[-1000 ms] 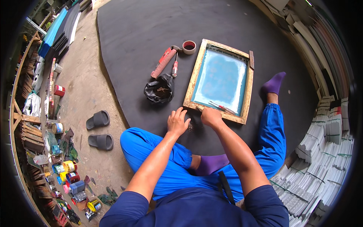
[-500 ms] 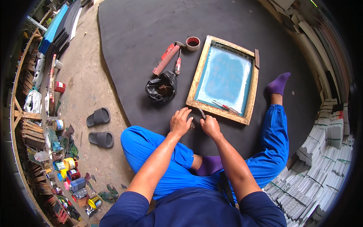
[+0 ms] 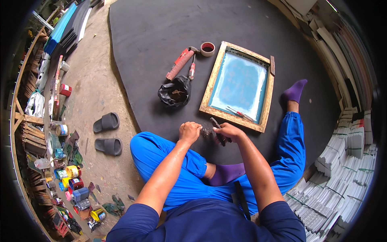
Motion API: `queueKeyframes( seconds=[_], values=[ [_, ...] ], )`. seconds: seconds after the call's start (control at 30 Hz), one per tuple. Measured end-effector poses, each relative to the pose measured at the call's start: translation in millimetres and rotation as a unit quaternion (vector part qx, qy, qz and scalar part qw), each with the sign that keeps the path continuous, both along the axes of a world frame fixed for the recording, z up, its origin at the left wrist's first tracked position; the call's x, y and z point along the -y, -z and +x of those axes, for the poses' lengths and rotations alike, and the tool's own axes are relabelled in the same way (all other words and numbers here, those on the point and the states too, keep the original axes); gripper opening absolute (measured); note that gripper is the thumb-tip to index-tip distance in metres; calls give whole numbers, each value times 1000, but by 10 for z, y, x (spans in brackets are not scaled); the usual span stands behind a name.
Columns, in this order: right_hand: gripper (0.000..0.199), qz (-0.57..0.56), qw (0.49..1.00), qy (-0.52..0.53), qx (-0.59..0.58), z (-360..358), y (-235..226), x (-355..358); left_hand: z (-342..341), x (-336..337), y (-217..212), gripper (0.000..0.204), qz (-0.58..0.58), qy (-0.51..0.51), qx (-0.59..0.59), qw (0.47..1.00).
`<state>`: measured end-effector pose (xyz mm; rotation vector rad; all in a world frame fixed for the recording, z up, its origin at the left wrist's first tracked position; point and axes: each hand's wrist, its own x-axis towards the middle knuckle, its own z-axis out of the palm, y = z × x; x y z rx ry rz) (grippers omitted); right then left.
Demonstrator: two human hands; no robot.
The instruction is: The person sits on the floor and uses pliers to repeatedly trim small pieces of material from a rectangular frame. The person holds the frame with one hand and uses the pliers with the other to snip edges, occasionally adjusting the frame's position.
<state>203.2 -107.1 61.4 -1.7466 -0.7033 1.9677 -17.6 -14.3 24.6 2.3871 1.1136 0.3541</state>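
Observation:
My right hand (image 3: 229, 131) is closed around a dark tool that looks like pliers (image 3: 215, 122), its tip pointing away from me. Close by on its left, my left hand (image 3: 190, 132) is closed, fingertips together; whatever they pinch is too small to make out. Between the hands lies a small heap of dark bits (image 3: 206, 132) on the black mat (image 3: 149, 40). Just beyond is a wooden screen-printing frame (image 3: 264, 109) with blue and white mesh (image 3: 242, 80). A screwdriver (image 3: 242, 114) rests on its near edge.
Left of the frame stand an open black plastic bag (image 3: 175, 93), a red-handled hammer (image 3: 180, 64), another screwdriver (image 3: 192, 69) and a tape roll (image 3: 207, 49). Slippers (image 3: 108, 146) and paint cans (image 3: 73, 171) are on the floor at left. White stacks (image 3: 338, 177) line the right.
My right hand has turned and moved slightly right, showing more of the dark tool. My left hand has closed its spread fingers, and the heap of bits shows more clearly.

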Motion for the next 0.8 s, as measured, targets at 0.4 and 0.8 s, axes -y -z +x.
queueKeyframes(
  seconds=[0.4, 0.8],
  values=[
    [47, -48, 995, -77, 31, 350, 47, -297, 3, 18, -145, 17, -53, -13, 1, 999],
    [30, 48, 968, 16, 246, -162, 107, -179, 48, 34, -177, 19, -84, -9, -36, 996]
  ],
)
